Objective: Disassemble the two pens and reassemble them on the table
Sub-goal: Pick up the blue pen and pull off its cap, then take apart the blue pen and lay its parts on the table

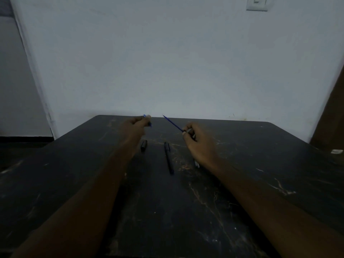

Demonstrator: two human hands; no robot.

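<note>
Currently right hand point(197, 142) fingers pinch blue refill point(172, 123); left hand point(135, 127) fingers grip barrel piece point(148, 120). Risk: thin refill bends if inserted misaligned.

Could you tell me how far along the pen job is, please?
Early on. One pen is apart: its black cap lies on the table, the right hand holds the blue refill, and the left hand holds a small blue piece. The second pen lies whole, untouched. Reassembly remains.
</note>
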